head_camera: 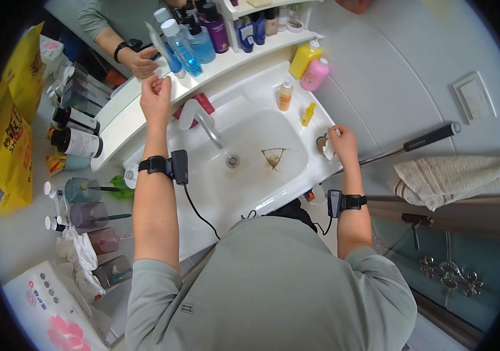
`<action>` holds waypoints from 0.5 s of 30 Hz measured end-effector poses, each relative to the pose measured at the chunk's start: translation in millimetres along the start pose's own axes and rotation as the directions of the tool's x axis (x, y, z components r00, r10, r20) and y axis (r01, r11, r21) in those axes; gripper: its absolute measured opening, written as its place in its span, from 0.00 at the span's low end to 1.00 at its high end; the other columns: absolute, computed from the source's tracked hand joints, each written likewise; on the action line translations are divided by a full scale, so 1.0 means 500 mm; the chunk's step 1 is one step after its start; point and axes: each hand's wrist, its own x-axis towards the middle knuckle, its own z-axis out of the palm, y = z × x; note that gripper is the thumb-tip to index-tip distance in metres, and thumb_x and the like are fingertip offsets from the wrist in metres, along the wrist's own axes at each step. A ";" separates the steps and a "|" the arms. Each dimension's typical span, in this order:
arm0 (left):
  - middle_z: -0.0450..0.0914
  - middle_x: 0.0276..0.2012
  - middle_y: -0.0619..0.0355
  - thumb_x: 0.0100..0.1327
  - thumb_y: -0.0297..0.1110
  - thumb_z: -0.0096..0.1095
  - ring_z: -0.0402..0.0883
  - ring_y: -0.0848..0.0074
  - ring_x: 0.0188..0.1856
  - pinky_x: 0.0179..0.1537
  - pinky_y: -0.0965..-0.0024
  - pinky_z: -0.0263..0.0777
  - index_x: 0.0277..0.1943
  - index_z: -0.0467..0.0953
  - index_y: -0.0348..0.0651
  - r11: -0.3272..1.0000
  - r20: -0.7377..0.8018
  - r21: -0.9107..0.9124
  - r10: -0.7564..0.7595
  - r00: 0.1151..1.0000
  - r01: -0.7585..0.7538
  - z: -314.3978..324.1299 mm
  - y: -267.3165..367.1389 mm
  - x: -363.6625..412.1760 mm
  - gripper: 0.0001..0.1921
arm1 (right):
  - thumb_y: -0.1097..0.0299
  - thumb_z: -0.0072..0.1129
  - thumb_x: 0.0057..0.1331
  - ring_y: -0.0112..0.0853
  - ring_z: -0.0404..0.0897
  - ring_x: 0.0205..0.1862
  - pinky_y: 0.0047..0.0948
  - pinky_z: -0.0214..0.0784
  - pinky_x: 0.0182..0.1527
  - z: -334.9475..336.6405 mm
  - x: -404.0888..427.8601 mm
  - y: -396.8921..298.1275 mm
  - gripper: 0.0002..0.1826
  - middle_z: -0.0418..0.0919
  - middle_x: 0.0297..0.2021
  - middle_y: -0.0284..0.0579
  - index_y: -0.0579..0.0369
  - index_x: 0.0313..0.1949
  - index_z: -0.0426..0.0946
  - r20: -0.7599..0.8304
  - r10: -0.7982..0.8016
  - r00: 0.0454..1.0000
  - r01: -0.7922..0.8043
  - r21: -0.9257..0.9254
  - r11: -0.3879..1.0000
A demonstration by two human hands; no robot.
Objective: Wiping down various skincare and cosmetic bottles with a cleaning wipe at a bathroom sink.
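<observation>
My left hand (155, 98) is raised at the edge of the white shelf (123, 112), its fingers curled; whether they hold anything is hidden. The chrome and white faucet (197, 118) stands just to its right on the white sink (206, 193). At the sink's right rim, my right hand (344, 142) pinches a crumpled white tissue (328, 150) beside a small brownish round item (321, 141). A triangular brown mark (273, 158) lies in the basin, right of the drain (232, 161). An orange-labelled bottle (285, 95) and a small yellow bottle (308, 115) stand on the rim.
A yellow pump bottle (305, 60) and a pink bottle (315, 74) stand at the back corner. Blue bottles (182, 48) crowd the shelf before a mirror. Clear cups (85, 191) line the left side. A black-handled rod (430, 137) and a striped towel (451, 177) are at right.
</observation>
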 end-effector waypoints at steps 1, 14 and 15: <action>0.82 0.37 0.52 0.60 0.42 0.66 0.81 0.75 0.38 0.44 0.73 0.74 0.47 0.73 0.31 1.000 0.013 -0.004 -0.002 1.000 0.002 0.003 -0.001 -0.003 0.22 | 0.54 0.58 0.56 0.46 0.80 0.34 0.39 0.71 0.38 -0.011 -0.006 0.028 0.21 0.81 0.30 0.56 0.60 0.39 0.80 -0.024 0.026 0.999 -0.027 -0.029 0.999; 0.80 0.38 0.54 0.63 0.39 0.64 0.78 0.79 0.40 0.44 0.77 0.72 0.49 0.73 0.30 0.998 -0.026 -0.034 -0.059 0.998 0.058 -0.019 0.068 -0.097 0.20 | 0.54 0.62 0.52 0.45 0.81 0.42 0.37 0.72 0.45 0.022 -0.029 0.054 0.28 0.82 0.39 0.54 0.60 0.49 0.76 0.117 0.000 0.993 0.023 -0.189 0.982; 0.80 0.38 0.54 0.63 0.39 0.64 0.78 0.79 0.40 0.44 0.77 0.72 0.49 0.73 0.30 0.998 -0.035 -0.032 -0.058 0.998 0.057 -0.024 0.073 -0.110 0.20 | 0.54 0.62 0.52 0.45 0.81 0.42 0.37 0.72 0.45 0.029 -0.026 0.048 0.28 0.82 0.39 0.54 0.60 0.49 0.76 0.120 -0.010 0.993 0.032 -0.186 0.982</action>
